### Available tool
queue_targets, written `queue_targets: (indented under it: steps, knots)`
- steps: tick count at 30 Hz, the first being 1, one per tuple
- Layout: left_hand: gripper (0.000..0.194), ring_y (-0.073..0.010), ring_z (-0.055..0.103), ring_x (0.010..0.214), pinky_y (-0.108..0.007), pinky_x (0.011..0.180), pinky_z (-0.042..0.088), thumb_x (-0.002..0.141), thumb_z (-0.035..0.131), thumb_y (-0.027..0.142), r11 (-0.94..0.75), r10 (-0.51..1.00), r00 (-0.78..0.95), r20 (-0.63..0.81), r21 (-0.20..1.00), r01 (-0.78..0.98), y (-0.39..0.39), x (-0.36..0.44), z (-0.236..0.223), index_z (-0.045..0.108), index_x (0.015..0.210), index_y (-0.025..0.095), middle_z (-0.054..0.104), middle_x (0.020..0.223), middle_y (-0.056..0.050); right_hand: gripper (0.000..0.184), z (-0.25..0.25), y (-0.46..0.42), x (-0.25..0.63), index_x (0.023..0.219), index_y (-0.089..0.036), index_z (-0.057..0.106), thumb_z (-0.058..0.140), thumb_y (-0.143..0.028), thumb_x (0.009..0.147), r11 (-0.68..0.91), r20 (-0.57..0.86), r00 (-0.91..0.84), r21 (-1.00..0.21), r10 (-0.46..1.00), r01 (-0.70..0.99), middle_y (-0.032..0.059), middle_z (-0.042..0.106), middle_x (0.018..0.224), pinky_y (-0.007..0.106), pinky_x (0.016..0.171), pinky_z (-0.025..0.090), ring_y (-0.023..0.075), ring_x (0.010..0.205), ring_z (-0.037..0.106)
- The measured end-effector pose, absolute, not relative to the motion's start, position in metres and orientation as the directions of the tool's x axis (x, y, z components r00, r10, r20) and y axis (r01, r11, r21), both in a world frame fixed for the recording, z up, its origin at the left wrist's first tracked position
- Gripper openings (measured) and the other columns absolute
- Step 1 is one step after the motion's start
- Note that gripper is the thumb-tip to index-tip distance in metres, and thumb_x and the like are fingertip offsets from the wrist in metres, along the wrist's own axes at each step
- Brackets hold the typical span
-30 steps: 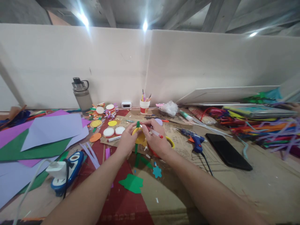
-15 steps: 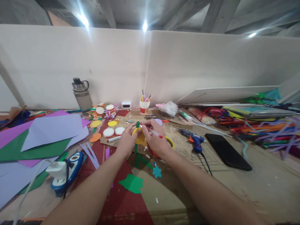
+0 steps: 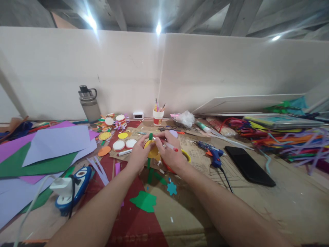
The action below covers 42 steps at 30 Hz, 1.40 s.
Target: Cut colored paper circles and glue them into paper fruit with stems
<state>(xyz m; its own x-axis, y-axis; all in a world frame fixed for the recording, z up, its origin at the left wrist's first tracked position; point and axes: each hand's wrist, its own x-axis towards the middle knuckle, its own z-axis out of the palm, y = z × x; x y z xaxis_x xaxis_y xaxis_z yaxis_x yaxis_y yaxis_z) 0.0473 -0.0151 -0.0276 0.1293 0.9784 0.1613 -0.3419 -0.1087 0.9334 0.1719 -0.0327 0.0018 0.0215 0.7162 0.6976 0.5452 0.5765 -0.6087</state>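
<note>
My left hand [image 3: 137, 153] is closed on a yellow paper disc [image 3: 150, 147], with a green strip [image 3: 149, 163] running up behind or through it. Across from it, my right hand [image 3: 171, 152] has its fingers closed round a slim pen with a red end [image 3: 175, 149], and its fingertips meet the disc's right side. The pen's tip is hidden by my fingers. Below both hands lie a blue flower-shaped cutout [image 3: 172, 188] and a green paper scrap [image 3: 144, 201]. A yellow-rimmed roll or ring [image 3: 186, 156] sits partly behind my right wrist.
White round lids [image 3: 118, 145] and a white marker [image 3: 124, 152] lie left of my hands. A blue glue gun [image 3: 215, 156] and a black phone [image 3: 249, 166] rest to the right. Paper sheets [image 3: 56, 140] and a power strip [image 3: 74, 192] cover the left; a bottle [image 3: 88, 104] stands behind.
Both hands keep nearly the same pose on the disc and pen. The whole view has shifted very slightly; nothing else visibly moved.
</note>
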Motion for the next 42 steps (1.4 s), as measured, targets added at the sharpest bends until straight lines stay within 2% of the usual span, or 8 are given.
queue_targets:
  steps: [10, 15, 20, 23, 26, 31, 37, 42]
  knots:
    - [0.041, -0.0177, 0.067, 0.078, -0.029, 0.071, 0.052, 0.066, 0.073, 0.024, -0.022, 0.996, 0.072, 0.056, 0.910, -0.415, -0.018, 0.048, -0.016, 0.059, 0.103, 0.018, 0.070, 0.092, -0.004, 0.011, 0.001, -0.031, 0.173, 0.088, -0.020, 0.059, 0.052, -0.028, 0.087, 0.592, 0.683, 0.030, -0.653, 0.730, 0.473, 0.0035, 0.065, 0.086, 0.032, 0.075, 0.047, 0.0176, 0.080, 0.060]
    - [0.029, -0.0168, 0.066, 0.075, -0.031, 0.072, 0.054, 0.062, 0.067, 0.013, 0.014, 1.000, 0.026, 0.001, 0.848, -0.531, -0.013, 0.041, -0.007, 0.056, 0.089, 0.016, 0.067, 0.079, -0.002, 0.014, 0.000, -0.029, 0.175, 0.092, -0.020, 0.059, 0.049, -0.030, 0.090, 0.638, 0.715, -0.029, -0.604, 0.698, 0.478, 0.0038, 0.064, 0.091, 0.033, 0.082, 0.045, 0.0178, 0.087, 0.058]
    - [0.025, -0.0163, 0.065, 0.073, -0.037, 0.073, 0.057, 0.062, 0.059, 0.004, -0.021, 0.992, -0.108, -0.063, 0.765, -0.644, 0.000, 0.023, -0.001, 0.052, 0.083, 0.016, 0.060, 0.070, 0.001, 0.016, -0.010, -0.024, 0.179, 0.095, -0.019, 0.059, 0.047, -0.027, 0.091, 0.631, 0.684, -0.115, -0.579, 0.721, 0.516, 0.0055, 0.061, 0.093, 0.033, 0.083, 0.043, 0.0185, 0.090, 0.055]
    - [0.025, -0.0136, 0.063, 0.070, -0.037, 0.073, 0.058, 0.063, 0.057, 0.002, -0.051, 0.991, -0.127, -0.047, 0.740, -0.671, 0.006, 0.013, 0.001, 0.053, 0.083, 0.017, 0.060, 0.072, 0.002, 0.016, -0.019, -0.022, 0.179, 0.095, -0.017, 0.060, 0.046, -0.023, 0.090, 0.639, 0.612, -0.283, -0.501, 0.739, 0.584, 0.0063, 0.059, 0.090, 0.033, 0.080, 0.042, 0.0191, 0.087, 0.052]
    - [0.024, -0.0154, 0.065, 0.075, -0.038, 0.073, 0.058, 0.065, 0.056, 0.001, -0.052, 0.992, -0.119, -0.038, 0.741, -0.670, 0.009, 0.007, 0.002, 0.055, 0.083, 0.017, 0.063, 0.077, 0.000, 0.020, -0.025, -0.023, 0.177, 0.102, -0.016, 0.060, 0.049, -0.016, 0.086, 0.661, 0.532, -0.427, -0.400, 0.731, 0.635, 0.0083, 0.058, 0.096, 0.034, 0.082, 0.040, 0.0203, 0.092, 0.051]
    - [0.021, -0.0182, 0.067, 0.077, -0.038, 0.071, 0.059, 0.065, 0.060, 0.002, -0.036, 0.996, -0.085, -0.026, 0.757, -0.652, 0.009, 0.005, 0.002, 0.058, 0.082, 0.015, 0.067, 0.079, -0.004, 0.035, -0.026, -0.031, 0.170, 0.107, -0.017, 0.060, 0.055, -0.006, 0.075, 0.692, 0.350, -0.614, -0.164, 0.707, 0.703, 0.0110, 0.055, 0.106, 0.034, 0.080, 0.036, 0.0229, 0.096, 0.047]
    - [0.017, -0.0178, 0.067, 0.076, -0.032, 0.071, 0.059, 0.066, 0.067, 0.005, -0.057, 0.998, -0.045, 0.038, 0.799, -0.599, 0.012, 0.006, -0.005, 0.062, 0.081, 0.011, 0.070, 0.080, -0.007, 0.024, -0.028, -0.031, 0.167, 0.104, -0.016, 0.061, 0.052, -0.012, 0.082, 0.667, 0.269, -0.651, 0.042, 0.710, 0.744, 0.0131, 0.057, 0.108, 0.037, 0.079, 0.035, 0.0268, 0.099, 0.046]
    - [0.013, -0.0155, 0.067, 0.070, -0.028, 0.065, 0.058, 0.068, 0.067, 0.006, -0.054, 0.999, -0.027, 0.047, 0.821, -0.568, 0.015, 0.005, -0.013, 0.060, 0.076, 0.013, 0.069, 0.076, -0.006, 0.022, -0.030, -0.029, 0.169, 0.104, -0.016, 0.063, 0.050, -0.016, 0.087, 0.673, 0.223, -0.670, 0.073, 0.708, 0.736, 0.0142, 0.060, 0.106, 0.039, 0.082, 0.036, 0.0283, 0.102, 0.048]
